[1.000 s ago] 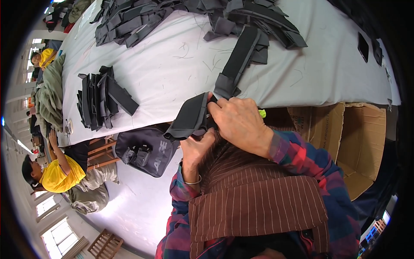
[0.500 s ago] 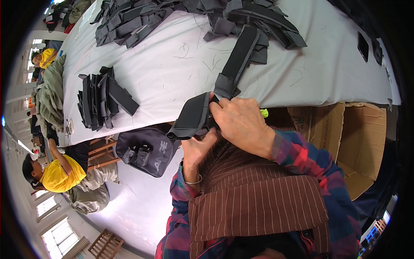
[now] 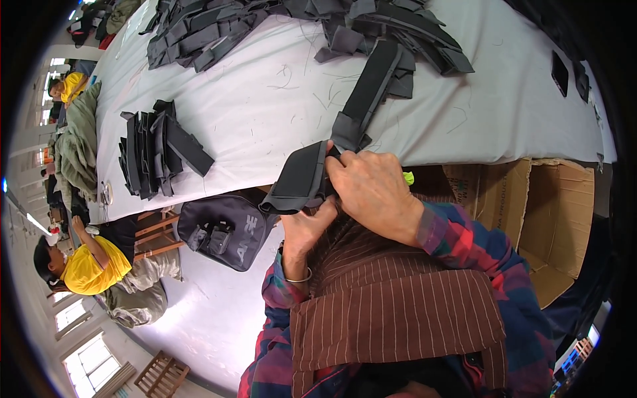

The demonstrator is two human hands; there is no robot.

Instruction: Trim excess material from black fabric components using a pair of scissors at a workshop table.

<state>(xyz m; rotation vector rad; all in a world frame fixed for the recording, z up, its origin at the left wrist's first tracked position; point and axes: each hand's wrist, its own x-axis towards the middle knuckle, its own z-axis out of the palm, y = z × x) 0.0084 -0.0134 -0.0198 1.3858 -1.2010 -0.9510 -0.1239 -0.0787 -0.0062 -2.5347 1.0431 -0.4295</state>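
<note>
Right hand [image 3: 375, 189] and left hand [image 3: 306, 229] both clamped on the dark padded strap [image 3: 300, 179]. Held just off the white table [image 3: 265, 99] edge.

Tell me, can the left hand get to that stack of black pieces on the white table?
Probably not right now: the left hand is gripping the dark padded strap, and the stack of black pieces lies well off to the left.

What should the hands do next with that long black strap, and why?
Probably draw the strap a little further toward the body. The right hand and left hand both grip its padded end at the table edge, while most of its length lies across the white table, reaching into the pile of black fabric pieces.
</note>
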